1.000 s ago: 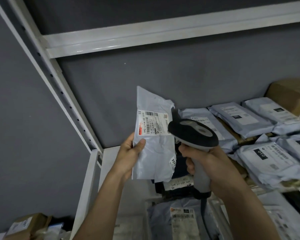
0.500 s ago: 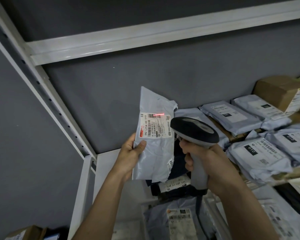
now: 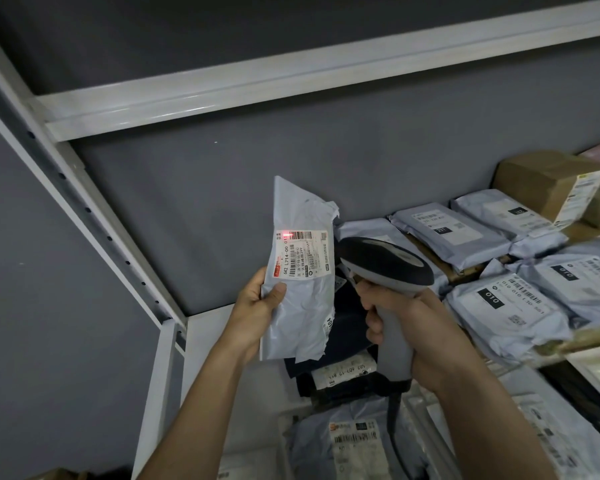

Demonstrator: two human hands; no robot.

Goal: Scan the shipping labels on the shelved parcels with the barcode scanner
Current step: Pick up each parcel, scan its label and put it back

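My left hand grips a grey poly-mailer parcel upright by its left edge, thumb on the front. Its white shipping label faces me, and a red scan line glows across the barcode at the label's top. My right hand grips the handle of a grey and black barcode scanner, whose head points left at the label from just beside the parcel. The scanner's cable hangs down below my fist.
Several grey labelled parcels lie in rows on the shelf to the right, with a cardboard box behind them. Dark parcels lie under the held one. A white shelf upright runs along the left; another parcel lies on the lower shelf.
A red scan line came on over the label's barcode and has shifted left along it. Parcel and scanner stay close together, and the view has drifted so that more shelf shows at the right.
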